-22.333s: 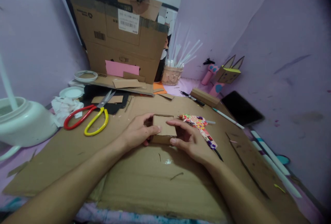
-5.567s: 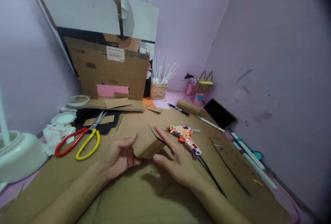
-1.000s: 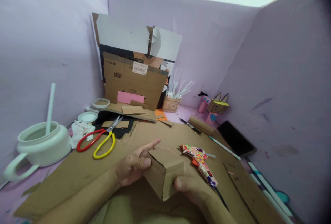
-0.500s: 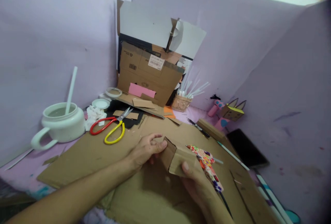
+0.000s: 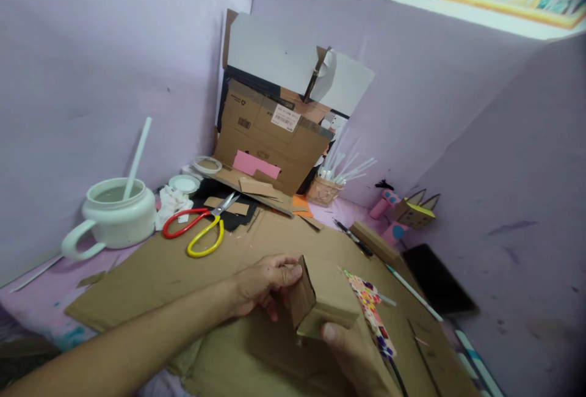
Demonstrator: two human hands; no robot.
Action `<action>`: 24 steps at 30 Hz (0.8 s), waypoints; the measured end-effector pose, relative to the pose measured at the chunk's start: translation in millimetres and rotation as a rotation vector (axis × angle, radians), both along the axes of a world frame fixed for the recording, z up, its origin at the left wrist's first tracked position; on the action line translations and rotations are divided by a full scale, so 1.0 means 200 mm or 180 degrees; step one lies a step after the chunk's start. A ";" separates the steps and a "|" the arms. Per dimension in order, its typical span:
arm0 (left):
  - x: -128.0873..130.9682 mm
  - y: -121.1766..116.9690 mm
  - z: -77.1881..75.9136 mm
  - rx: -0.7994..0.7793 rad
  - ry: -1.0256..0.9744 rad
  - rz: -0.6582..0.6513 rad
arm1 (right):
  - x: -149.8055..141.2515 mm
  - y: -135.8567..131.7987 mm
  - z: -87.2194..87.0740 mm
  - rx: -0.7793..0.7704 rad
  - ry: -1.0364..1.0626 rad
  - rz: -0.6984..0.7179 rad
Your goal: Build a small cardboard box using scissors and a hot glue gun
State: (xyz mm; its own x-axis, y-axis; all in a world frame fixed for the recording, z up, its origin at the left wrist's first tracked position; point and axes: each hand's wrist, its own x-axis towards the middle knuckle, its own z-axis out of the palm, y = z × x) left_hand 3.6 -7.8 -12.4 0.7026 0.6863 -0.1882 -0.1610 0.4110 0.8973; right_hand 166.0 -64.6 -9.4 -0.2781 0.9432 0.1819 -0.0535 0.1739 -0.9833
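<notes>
A small brown cardboard box (image 5: 332, 290) is held between both hands above the large cardboard sheet (image 5: 155, 287). My left hand (image 5: 270, 284) grips its left end, thumb at the upper edge and fingers curled behind the end panel. My right hand (image 5: 350, 348) holds the right front side, with the thumb on the near face; its other fingers are hidden. Just right of the box lies a flower-patterned glue gun (image 5: 370, 305), partly covered by the box and right hand. Scissors (image 5: 210, 220) with one red and one yellow handle lie open behind the left hand.
A white mug (image 5: 121, 220) with a stick in it stands at left. Behind are a leaning cardboard box (image 5: 270, 134), tape roll (image 5: 207, 165) and a basket (image 5: 323, 192) of glue sticks. At right lie a black pen (image 5: 354, 239), a phone (image 5: 439, 281) and a cardboard animal figure (image 5: 414, 212).
The small box has turned so more of its top face shows, and both hands moved with it. The whole view has shifted slightly, bringing more of the framed picture in.
</notes>
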 end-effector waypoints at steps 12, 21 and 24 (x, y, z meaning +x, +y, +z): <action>-0.04 -0.01 0.01 0.0581 -0.0575 -0.0071 | 0.08 -0.02 -0.09 -0.0214 0.0251 -0.0156; -0.07 0.02 0.01 0.0408 -0.0516 0.0039 | 0.05 0.00 -0.05 -0.0284 0.0367 -0.0203; -0.07 0.04 0.01 0.0528 -0.0447 0.0404 | 0.05 0.02 -0.08 -0.0159 0.0178 -0.0652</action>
